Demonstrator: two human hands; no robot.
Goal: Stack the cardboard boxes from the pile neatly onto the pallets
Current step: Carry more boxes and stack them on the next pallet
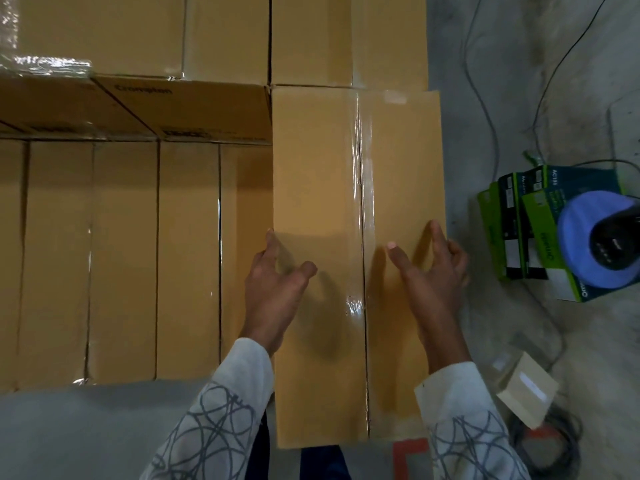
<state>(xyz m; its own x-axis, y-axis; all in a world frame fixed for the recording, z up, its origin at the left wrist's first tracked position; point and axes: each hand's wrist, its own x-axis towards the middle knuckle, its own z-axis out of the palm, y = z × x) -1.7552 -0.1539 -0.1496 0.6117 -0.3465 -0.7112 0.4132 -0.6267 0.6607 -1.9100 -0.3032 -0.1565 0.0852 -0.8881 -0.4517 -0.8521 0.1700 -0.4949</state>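
A long brown cardboard box (pixel 318 174), sealed with clear tape down its middle seam, lies straight ahead on top of the stack. My left hand (pixel 273 289) hovers over its left edge with relaxed, spread fingers. Over the box's right edge my right hand (pixel 433 271) is spread the same way, fingertips near the side. Neither hand grips the box. Lower taped boxes (pixel 124 258) lie in a row to the left, and more boxes (pixel 225 36) are stacked behind.
Concrete floor (pixel 519 81) with loose cables runs along the right. A green and black carton (pixel 512 230) with a blue round device (pixel 599 237) sits there. A small tan packet (pixel 526 389) lies near my right sleeve. An orange floor mark (pixel 408 455) shows below.
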